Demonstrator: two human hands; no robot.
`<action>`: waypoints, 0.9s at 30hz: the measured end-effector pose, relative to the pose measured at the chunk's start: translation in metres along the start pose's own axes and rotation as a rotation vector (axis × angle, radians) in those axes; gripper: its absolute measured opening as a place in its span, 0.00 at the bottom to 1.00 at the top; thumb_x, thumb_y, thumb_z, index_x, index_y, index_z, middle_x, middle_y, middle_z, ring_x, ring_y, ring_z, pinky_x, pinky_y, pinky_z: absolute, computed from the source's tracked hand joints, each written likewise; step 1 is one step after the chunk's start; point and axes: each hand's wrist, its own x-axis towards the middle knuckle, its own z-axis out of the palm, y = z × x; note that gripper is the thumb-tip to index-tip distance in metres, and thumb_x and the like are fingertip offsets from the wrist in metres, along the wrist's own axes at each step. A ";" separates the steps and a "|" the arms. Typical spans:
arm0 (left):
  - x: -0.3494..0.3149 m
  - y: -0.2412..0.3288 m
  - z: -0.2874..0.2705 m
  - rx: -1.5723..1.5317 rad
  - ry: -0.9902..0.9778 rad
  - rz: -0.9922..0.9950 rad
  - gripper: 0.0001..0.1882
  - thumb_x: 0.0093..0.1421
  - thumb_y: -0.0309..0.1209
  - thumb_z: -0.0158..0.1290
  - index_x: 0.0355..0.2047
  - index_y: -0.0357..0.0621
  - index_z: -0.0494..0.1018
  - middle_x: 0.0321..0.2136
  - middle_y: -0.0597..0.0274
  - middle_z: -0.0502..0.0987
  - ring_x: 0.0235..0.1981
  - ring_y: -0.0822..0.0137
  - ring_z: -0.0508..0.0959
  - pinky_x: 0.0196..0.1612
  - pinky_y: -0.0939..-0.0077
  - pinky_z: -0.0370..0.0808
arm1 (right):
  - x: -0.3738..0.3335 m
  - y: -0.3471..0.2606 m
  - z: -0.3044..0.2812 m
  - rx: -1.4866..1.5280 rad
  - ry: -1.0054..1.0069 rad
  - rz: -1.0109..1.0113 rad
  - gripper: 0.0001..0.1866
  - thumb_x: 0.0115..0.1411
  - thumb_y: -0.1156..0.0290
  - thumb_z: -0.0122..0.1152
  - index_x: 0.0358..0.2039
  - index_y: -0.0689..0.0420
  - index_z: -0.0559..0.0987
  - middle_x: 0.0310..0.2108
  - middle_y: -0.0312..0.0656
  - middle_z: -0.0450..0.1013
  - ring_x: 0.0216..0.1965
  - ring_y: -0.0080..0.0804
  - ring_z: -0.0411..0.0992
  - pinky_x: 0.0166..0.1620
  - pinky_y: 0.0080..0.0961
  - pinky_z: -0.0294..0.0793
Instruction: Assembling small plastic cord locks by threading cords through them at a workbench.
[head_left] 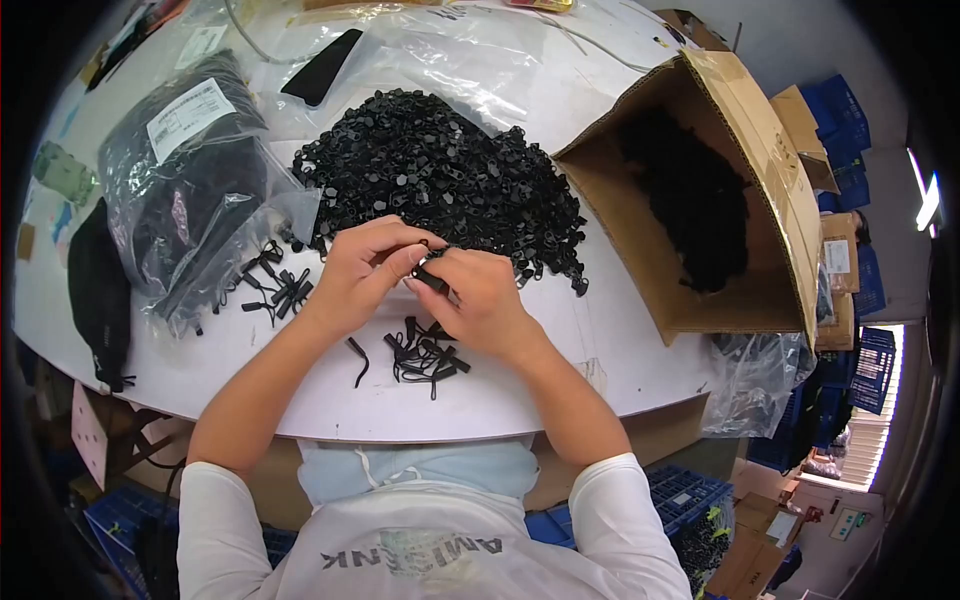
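Observation:
My left hand (362,272) and my right hand (482,298) meet over the middle of the white table, in front of a wide heap of small black plastic pieces (430,165). Both sets of fingers are pinched together around a black cord zipper pull (433,282), whose dark end shows below my fingertips. A small dark piece sits at the top of the pinch, partly covered by fingers. Just below my hands lies a loose group of black cord pulls (425,362). More cord pulls (285,292) are scattered to the left of my left hand.
An open cardboard box (770,150) lies tipped at the right, with black items (690,200) inside. A clear plastic bag (190,215) of dark material fills the left side. Beside it rests a black pouch (100,300). Blue crates (690,495) stand below the table's right edge.

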 end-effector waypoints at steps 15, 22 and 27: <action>0.000 -0.002 0.003 0.396 0.062 0.445 0.10 0.50 0.19 0.55 0.35 0.35 0.76 0.23 0.54 0.75 0.24 0.60 0.76 0.27 0.72 0.72 | 0.002 -0.011 -0.003 -0.103 0.104 0.087 0.07 0.50 0.77 0.61 0.31 0.63 0.75 0.20 0.42 0.68 0.20 0.37 0.67 0.24 0.29 0.65; 0.000 0.000 0.004 0.480 -0.031 0.379 0.12 0.49 0.17 0.54 0.36 0.35 0.75 0.23 0.54 0.75 0.25 0.56 0.76 0.28 0.68 0.73 | -0.003 -0.002 -0.003 -0.250 -0.214 0.183 0.05 0.53 0.76 0.59 0.29 0.60 0.73 0.25 0.44 0.69 0.26 0.43 0.69 0.31 0.36 0.67; 0.000 -0.001 0.003 0.422 -0.020 0.432 0.12 0.48 0.17 0.54 0.36 0.35 0.73 0.24 0.53 0.75 0.25 0.55 0.76 0.29 0.68 0.73 | -0.002 -0.003 -0.001 -0.250 -0.157 0.180 0.05 0.51 0.74 0.60 0.26 0.59 0.73 0.22 0.43 0.69 0.22 0.43 0.68 0.28 0.35 0.67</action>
